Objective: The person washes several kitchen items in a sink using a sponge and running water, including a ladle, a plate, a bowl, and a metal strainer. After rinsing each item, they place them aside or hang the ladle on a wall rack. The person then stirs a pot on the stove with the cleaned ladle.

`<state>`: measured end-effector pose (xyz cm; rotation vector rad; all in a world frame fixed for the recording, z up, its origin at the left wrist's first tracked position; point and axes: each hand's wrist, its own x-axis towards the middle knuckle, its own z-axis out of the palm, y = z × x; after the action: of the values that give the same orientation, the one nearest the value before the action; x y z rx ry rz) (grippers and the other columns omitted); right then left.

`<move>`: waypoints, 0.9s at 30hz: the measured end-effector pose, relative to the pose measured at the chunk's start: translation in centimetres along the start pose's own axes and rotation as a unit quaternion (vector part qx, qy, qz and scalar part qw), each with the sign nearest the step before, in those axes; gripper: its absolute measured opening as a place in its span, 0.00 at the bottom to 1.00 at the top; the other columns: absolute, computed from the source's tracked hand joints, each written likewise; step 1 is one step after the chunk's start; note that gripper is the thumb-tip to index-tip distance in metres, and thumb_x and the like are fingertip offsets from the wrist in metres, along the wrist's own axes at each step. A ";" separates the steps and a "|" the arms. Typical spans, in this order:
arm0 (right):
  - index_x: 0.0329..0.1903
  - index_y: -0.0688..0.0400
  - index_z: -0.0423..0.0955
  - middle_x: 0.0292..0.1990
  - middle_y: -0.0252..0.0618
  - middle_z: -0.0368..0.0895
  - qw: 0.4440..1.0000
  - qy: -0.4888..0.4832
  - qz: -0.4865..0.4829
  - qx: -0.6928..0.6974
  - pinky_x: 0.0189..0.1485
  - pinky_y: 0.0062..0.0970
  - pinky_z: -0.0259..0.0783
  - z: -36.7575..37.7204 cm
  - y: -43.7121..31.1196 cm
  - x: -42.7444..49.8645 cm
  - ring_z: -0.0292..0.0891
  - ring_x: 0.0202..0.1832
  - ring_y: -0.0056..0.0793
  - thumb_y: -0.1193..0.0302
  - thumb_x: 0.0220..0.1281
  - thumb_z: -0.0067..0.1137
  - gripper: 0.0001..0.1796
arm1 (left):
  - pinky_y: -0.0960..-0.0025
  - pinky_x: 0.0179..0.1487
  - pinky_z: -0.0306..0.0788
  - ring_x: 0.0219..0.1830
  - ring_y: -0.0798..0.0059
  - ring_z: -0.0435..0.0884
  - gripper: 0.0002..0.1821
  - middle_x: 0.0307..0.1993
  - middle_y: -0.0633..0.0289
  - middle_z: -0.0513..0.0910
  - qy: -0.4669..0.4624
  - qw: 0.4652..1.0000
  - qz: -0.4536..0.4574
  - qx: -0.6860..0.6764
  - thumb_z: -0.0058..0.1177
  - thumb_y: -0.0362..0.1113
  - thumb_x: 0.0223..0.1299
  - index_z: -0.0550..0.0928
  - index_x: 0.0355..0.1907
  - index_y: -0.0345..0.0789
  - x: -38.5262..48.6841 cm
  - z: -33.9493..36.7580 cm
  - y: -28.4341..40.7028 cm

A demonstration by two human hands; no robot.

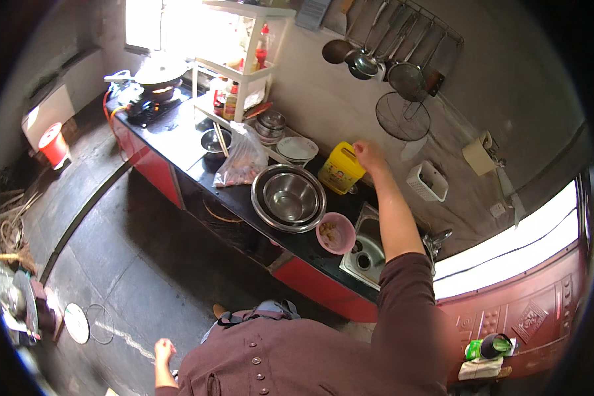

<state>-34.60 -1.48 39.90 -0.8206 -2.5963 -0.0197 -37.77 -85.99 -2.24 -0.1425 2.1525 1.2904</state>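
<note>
My right hand (370,157) reaches over the counter to the top right corner of a yellow plastic jug (340,169), its fingers closed there. The jug stands close to the wall and bears a printed label; my hand covers part of its top. In front of it lie nested stainless steel basins (288,198) and a pink plastic bowl (344,236) with several small brownish pieces inside. A steel sink (364,260) is partly hidden under my right forearm. Low at my side, my left hand (164,350) hangs above the floor, fingers partly curled, with nothing visible in it.
Left of the basins are a clear plastic bag (242,158) of food, a dark bowl (213,142) with chopsticks and a white plate (297,148). A white shelf (251,76) and a pan (159,74) on a stove stand farther left. Ladles and strainers (407,81) hang on the wall.
</note>
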 end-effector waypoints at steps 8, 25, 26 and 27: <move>0.37 0.50 0.80 0.32 0.42 0.82 0.982 0.071 0.110 -0.132 0.38 0.39 0.72 -6.4 8.4 10.5 0.78 0.36 0.43 0.63 0.58 0.51 0.10 | 0.74 0.30 0.75 0.25 0.77 0.79 0.07 0.29 0.59 0.81 0.009 0.993 0.116 0.008 0.48 0.31 0.63 0.79 0.39 0.31 16.4 -0.7 17.0; 0.61 0.57 0.68 0.48 0.47 0.79 0.949 0.306 0.071 -0.027 0.47 0.34 0.72 -17.5 15.8 33.9 0.77 0.44 0.38 0.70 0.66 0.47 0.21 | 0.70 0.27 0.77 0.23 0.73 0.80 0.06 0.26 0.58 0.81 -0.096 0.966 0.005 0.238 0.51 0.31 0.60 0.79 0.34 0.30 16.5 5.6 10.3; 0.61 0.59 0.67 0.48 0.49 0.78 0.939 0.333 0.080 -0.036 0.47 0.33 0.71 -17.9 15.7 35.1 0.77 0.44 0.37 0.69 0.66 0.47 0.21 | 0.70 0.27 0.77 0.23 0.73 0.80 0.06 0.26 0.58 0.81 -0.091 0.968 0.011 0.233 0.51 0.31 0.60 0.79 0.34 0.30 17.2 5.8 11.4; 0.61 0.61 0.66 0.52 0.53 0.76 0.941 0.315 0.119 -0.035 0.48 0.38 0.72 -18.2 16.0 35.4 0.75 0.48 0.45 0.68 0.65 0.46 0.23 | 0.70 0.27 0.77 0.24 0.73 0.80 0.06 0.27 0.58 0.81 -0.089 0.970 0.017 0.226 0.51 0.31 0.60 0.79 0.34 0.30 17.9 5.8 12.5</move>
<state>-45.00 28.64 68.69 -0.9608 -1.8958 -0.2605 -54.42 -70.89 -4.58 0.1914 2.2349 0.7664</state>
